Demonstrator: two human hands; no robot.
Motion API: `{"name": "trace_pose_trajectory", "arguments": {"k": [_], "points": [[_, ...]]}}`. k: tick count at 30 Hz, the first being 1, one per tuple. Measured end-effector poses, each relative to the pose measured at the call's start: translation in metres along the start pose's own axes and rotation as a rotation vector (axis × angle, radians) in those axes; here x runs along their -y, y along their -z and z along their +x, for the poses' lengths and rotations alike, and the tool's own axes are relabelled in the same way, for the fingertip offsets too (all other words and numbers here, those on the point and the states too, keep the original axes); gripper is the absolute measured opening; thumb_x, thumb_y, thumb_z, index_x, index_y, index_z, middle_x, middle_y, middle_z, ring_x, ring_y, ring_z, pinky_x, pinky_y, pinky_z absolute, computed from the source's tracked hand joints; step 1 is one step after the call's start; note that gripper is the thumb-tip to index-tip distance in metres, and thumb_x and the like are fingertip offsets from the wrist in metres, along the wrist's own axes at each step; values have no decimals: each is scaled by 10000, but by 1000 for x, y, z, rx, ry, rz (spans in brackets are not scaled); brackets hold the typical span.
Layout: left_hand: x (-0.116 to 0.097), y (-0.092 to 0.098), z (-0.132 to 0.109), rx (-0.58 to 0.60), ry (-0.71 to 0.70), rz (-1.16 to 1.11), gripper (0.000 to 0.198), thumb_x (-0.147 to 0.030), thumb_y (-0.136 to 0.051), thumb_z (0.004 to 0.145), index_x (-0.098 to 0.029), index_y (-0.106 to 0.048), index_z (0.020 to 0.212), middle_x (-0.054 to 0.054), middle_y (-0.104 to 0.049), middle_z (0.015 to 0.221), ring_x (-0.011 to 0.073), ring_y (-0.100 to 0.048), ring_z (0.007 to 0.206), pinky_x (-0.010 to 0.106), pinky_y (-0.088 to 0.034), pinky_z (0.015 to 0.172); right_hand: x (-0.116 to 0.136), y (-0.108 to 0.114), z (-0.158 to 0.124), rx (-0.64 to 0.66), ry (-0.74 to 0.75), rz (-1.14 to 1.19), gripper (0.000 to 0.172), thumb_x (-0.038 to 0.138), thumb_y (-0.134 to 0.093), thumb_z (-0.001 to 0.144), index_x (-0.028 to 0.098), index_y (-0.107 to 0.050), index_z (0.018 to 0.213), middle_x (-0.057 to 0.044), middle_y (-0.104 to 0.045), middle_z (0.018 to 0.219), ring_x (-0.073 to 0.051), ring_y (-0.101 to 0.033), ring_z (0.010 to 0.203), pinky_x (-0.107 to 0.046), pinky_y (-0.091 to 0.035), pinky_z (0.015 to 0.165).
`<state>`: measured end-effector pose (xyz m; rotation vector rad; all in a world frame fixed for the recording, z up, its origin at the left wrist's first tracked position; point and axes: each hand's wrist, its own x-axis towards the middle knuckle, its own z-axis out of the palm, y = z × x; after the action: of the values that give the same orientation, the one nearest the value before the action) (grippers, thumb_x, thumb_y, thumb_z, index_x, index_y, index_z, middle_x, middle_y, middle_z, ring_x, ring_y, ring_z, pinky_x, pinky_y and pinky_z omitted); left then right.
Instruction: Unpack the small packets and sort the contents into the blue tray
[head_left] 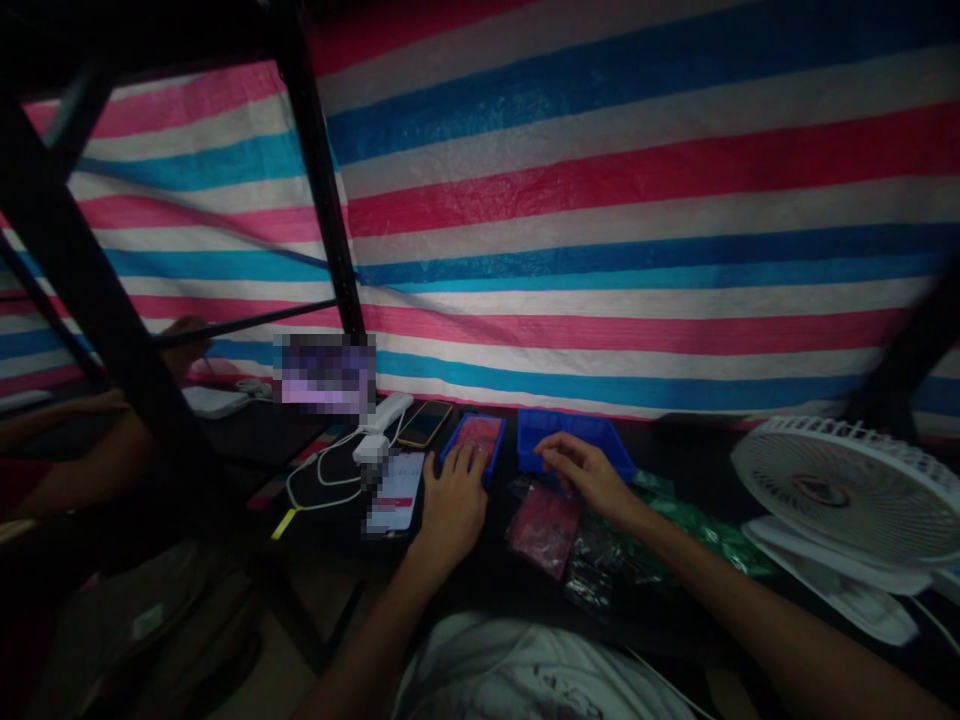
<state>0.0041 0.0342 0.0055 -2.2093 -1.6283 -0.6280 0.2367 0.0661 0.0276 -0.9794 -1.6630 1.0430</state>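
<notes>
Low centre of frame, very dim light. Small blue tray [497,440] sits on the dark table [697,455]; it is rectangular, with a reddish-pink filling inside the blue rim. A larger blue tray [592,428] stands just to its right, interior plain blue.

Left hand [451,500]: lying flat and released, fingertips on the near edge of the small blue tray, gripping nothing.
Right hand [592,475]: fingers curled with the tips drawn together at the near edge of the larger blue tray. Cannot tell whether anything is pinched.

Below the right hand: red bag [544,525], then a dark bag [592,578]; contents unreadable.
Lit phone [396,492], left of the left hand, screen partly blurred out.
White fan [847,490] is cut off at the right edge.
Another person's arm [180,345], far left, is half hidden behind a black post [112,320].
</notes>
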Motion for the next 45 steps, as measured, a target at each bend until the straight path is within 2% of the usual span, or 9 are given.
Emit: {"name": "trace_pose_trajectory", "arguments": {"k": [10, 13, 19, 22, 24, 27, 33, 40, 45], "points": [[2, 0, 2, -14, -17, -24, 517, -117, -512, 892, -252, -530, 1390, 112, -584, 1413, 309, -512, 1285, 594, -314, 1126, 1, 0, 0, 30, 5, -39, 400, 580, -622, 897, 189, -674, 963, 4, -596, 742, -118, -457, 546, -249, -321, 513], [4, -2, 2, -26, -21, -41, 534, -111, -518, 886, -245, -517, 1403, 118, -584, 1415, 316, -509, 1297, 600, -327, 1117, 1, -1, -1, 63, 44, -79, 387, 570, -640, 897, 188, -679, 944, -8, -617, 765, -143, -511, 622, -261, -375, 567], [4, -6, 0, -52, 5, -83, 505, -129, -517, 907, -257, -510, 1396, 111, -578, 1427, 307, -497, 1325, 612, -294, 1135, 1, 0, -8, 338, 117, -272, 355, 514, -699, 886, 216, -712, 1078, -40, -656, 933, -195, -583, 823, -304, -460, 734], [1, -6, -2, -102, 44, -131, 525, -122, -488, 927, -233, -455, 1440, 125, -529, 1483, 294, -445, 1387, 603, -257, 1154, 4, 1, -11, 517, 200, -476, 406, 519, -805, 786, 253, -732, 1084, -42, -657, 1012, -241, -563, 979, -353, -436, 870], [-1, -3, -2, -149, 63, -188, 534, -124, -455, 954, -213, -400, 1478, 141, -485, 1521, 278, -411, 1419, 580, -246, 1163, 5, 1, -11, 549, 235, -520, 479, 531, -833, 749, 261, -722, 1129, -51, -645, 1092, -262, -542, 1065, -376, -412, 941], [-3, 7, -1, -211, 63, -301, 475, -144, -430, 988, -212, -413, 1458, 140, -501, 1496, 259, -432, 1401, 530, -256, 1165, 4, 2, -10, 539, 255, -537, 568, 550, -832, 738, 258, -694, 1205, -69, -623, 1178, -279, -519, 1132, -390, -395, 985], [-9, 17, -7, -267, -11, -506, 362, -173, -443, 1006, -238, -497, 1358, 113, -583, 1369, 249, -505, 1312, 465, -354, 1106, -1, 2, -10, 529, 250, -563, 534, 572, -806, 759, 249, -701, 1172, -63, -636, 1071, -271, -543, 1049, -363, -419, 906], [-12, 15, -10, -183, -158, -674, 374, -166, -451, 1002, -248, -531, 1358, 103, -590, 1342, 238, -529, 1283, 433, -437, 1093, -2, 2, -9, 381, 255, -424, 279, 467, -729, 880, 222, -701, 1010, -42, -647, 967, -225, -587, 900, -327, -444, 794], [-12, 16, -8, -103, -221, -640, 468, -76, -468, 947, -261, -537, 1371, 92, -571, 1359, 237, -524, 1289, 439, -452, 1100, 2, 3, -6, 218, 265, -343, 233, 431, -690, 919, 206, -697, 980, -42, -650, 951, -216, -600, 884, -326, -445, 794]]}}
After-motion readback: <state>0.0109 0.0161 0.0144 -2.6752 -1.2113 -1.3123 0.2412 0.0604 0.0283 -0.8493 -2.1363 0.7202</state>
